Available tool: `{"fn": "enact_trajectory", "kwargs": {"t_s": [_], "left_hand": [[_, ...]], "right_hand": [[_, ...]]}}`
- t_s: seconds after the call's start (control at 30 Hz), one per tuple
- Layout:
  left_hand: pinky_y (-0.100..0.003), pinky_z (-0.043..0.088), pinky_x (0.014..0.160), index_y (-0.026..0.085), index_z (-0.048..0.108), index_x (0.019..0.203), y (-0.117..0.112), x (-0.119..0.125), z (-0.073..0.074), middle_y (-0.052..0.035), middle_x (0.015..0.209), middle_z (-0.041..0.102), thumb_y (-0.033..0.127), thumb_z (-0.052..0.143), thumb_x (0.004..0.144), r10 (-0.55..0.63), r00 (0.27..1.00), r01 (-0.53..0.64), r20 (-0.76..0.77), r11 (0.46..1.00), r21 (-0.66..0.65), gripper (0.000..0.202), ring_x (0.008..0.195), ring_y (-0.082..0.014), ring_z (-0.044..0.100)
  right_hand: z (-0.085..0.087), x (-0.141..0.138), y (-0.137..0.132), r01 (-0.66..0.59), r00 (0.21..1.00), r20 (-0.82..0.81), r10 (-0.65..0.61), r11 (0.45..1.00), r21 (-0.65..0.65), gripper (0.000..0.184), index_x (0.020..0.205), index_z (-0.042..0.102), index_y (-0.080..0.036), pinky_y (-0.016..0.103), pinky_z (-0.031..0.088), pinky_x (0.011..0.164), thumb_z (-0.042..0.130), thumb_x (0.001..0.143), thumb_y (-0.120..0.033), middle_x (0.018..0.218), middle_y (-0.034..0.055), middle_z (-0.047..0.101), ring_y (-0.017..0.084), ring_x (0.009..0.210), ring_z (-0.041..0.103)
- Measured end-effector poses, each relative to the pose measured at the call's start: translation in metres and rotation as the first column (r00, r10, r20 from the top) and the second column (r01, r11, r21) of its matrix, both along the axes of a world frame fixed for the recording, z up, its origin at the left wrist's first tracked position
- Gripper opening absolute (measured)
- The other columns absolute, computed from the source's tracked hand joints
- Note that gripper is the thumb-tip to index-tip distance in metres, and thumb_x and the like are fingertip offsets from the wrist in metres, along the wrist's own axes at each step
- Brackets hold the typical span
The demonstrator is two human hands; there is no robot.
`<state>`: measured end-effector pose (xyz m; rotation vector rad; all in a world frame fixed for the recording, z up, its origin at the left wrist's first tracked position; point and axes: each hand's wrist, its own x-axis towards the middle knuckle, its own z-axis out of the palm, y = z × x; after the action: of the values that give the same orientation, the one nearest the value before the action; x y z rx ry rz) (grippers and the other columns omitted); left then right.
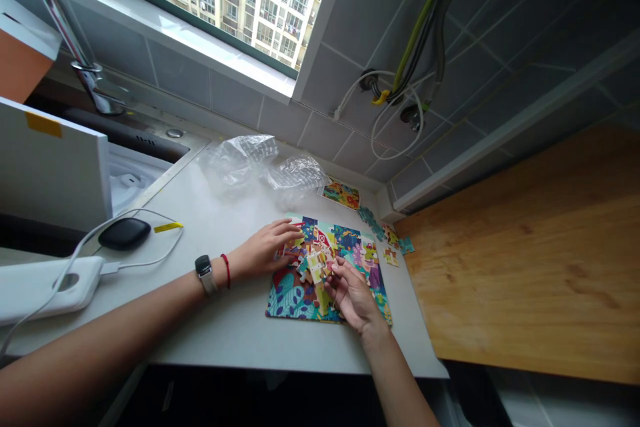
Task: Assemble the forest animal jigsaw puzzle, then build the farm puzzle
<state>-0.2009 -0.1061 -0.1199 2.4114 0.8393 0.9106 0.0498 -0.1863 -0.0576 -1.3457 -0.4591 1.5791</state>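
A colourful jigsaw board (295,297) lies on the white counter (235,333), partly filled with pieces. My left hand (265,250) rests on the board's left upper part, fingers stretched flat over a few pieces. My right hand (350,287) is over the board's middle, fingers pinched on a small puzzle piece (320,268). Loose pieces (387,240) lie just right of the board near the wall. A small picture card (341,194) lies behind the board.
Crumpled clear plastic bags (260,167) lie behind the board. At left are a sink with tap (95,87), a white box (50,167), a black puck (124,233) and a white power bank with cable (45,287). A wooden countertop (525,260) adjoins at right.
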Motion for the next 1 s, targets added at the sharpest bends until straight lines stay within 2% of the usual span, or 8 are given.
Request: {"fn": "enact_trajectory", "kwargs": {"t_s": [0.13, 0.27, 0.4, 0.53, 0.63, 0.7, 0.83, 1.0], "left_hand": [[-0.059, 0.042, 0.123, 0.020, 0.047, 0.154, -0.003, 0.002, -0.008, -0.0152, 0.160, 0.050, 0.034, 0.071, 0.095, 0.065, 0.996, -0.066, -0.069, 0.998, -0.024, 0.066, 0.154, -0.0383, 0.038], [-0.059, 0.041, 0.124, 0.023, 0.042, 0.159, -0.003, 0.002, -0.010, -0.0130, 0.159, 0.052, 0.039, 0.070, 0.097, 0.095, 0.991, -0.100, -0.089, 0.993, -0.063, 0.070, 0.155, -0.0379, 0.037], [-0.056, 0.043, 0.123, 0.023, 0.042, 0.158, -0.002, 0.003, -0.010, -0.0129, 0.157, 0.054, 0.038, 0.068, 0.098, 0.089, 0.992, -0.095, -0.089, 0.993, -0.074, 0.067, 0.152, -0.0365, 0.042], [-0.053, 0.046, 0.121, 0.021, 0.049, 0.152, -0.002, 0.004, -0.009, -0.0141, 0.150, 0.060, 0.034, 0.068, 0.098, 0.081, 0.995, -0.085, -0.050, 0.993, -0.085, 0.059, 0.147, -0.0343, 0.048], [-0.050, 0.049, 0.119, 0.020, 0.055, 0.148, -0.002, 0.004, -0.009, -0.0146, 0.145, 0.064, 0.029, 0.069, 0.097, 0.051, 0.999, -0.051, 0.001, 0.993, -0.106, 0.053, 0.143, -0.0324, 0.052], [-0.049, 0.050, 0.118, 0.021, 0.056, 0.147, -0.001, 0.003, -0.009, -0.0153, 0.144, 0.064, 0.030, 0.070, 0.096, 0.045, 0.998, -0.040, 0.035, 0.992, -0.120, 0.054, 0.141, -0.0319, 0.055], [-0.051, 0.049, 0.119, 0.020, 0.055, 0.148, -0.001, 0.002, -0.009, -0.0166, 0.148, 0.061, 0.030, 0.070, 0.096, 0.048, 0.998, -0.042, 0.044, 0.989, -0.144, 0.056, 0.145, -0.0331, 0.052], [-0.049, 0.049, 0.119, 0.020, 0.053, 0.150, -0.002, 0.003, -0.010, -0.0164, 0.151, 0.059, 0.029, 0.068, 0.096, 0.050, 0.998, -0.045, 0.028, 0.987, -0.156, 0.056, 0.146, -0.0312, 0.052]], "right_hand": [[0.000, 0.005, -0.004, 0.016, 1.000, -0.011, -0.017, 0.999, -0.036, 0.055, 0.109, 0.069, -0.023, 0.023, 0.061, 0.061, 0.094, 0.061, -0.023, 0.080, -0.0032, 0.073, 0.010, 0.061, 0.064], [0.000, 0.009, 0.000, 0.012, 0.998, 0.061, -0.012, 1.000, 0.000, 0.058, 0.114, 0.071, -0.022, 0.022, 0.059, 0.059, 0.094, 0.061, -0.027, 0.078, -0.0037, 0.071, 0.010, 0.061, 0.062], [-0.001, 0.009, 0.010, -0.140, 0.959, 0.257, 0.116, 0.987, 0.076, 0.057, 0.118, 0.071, -0.022, 0.024, 0.056, 0.059, 0.090, 0.065, -0.034, 0.084, -0.0023, 0.071, 0.010, 0.060, 0.059], [-0.005, 0.006, 0.017, -0.408, 0.727, 0.629, 0.276, 0.910, 0.072, 0.050, 0.120, 0.071, -0.020, 0.029, 0.052, 0.061, 0.078, 0.075, -0.039, 0.088, 0.0010, 0.071, 0.015, 0.067, 0.060], [-0.007, 0.004, 0.018, -0.482, 0.463, 0.862, 0.205, 0.875, 0.051, 0.046, 0.122, 0.074, -0.022, 0.033, 0.052, 0.073, 0.075, 0.080, -0.041, 0.088, 0.0020, 0.068, 0.019, 0.073, 0.060], [-0.006, 0.002, 0.018, -0.510, 0.358, 0.916, 0.181, 0.860, 0.030, 0.053, 0.126, 0.073, -0.026, 0.036, 0.052, 0.081, 0.082, 0.077, -0.044, 0.099, 0.0039, 0.068, 0.021, 0.080, 0.062], [-0.002, -0.004, 0.018, -0.533, 0.280, 0.931, 0.233, 0.844, -0.051, 0.062, 0.122, 0.074, -0.029, 0.041, 0.047, 0.097, 0.094, 0.063, -0.038, 0.115, 0.0064, 0.067, 0.031, 0.108, 0.063], [-0.001, -0.009, 0.018, -0.535, 0.233, 0.939, 0.253, 0.840, -0.093, 0.042, 0.098, 0.070, -0.028, 0.039, 0.046, 0.093, 0.093, 0.062, -0.030, 0.104, 0.0038, 0.065, 0.029, 0.104, 0.061]]}}
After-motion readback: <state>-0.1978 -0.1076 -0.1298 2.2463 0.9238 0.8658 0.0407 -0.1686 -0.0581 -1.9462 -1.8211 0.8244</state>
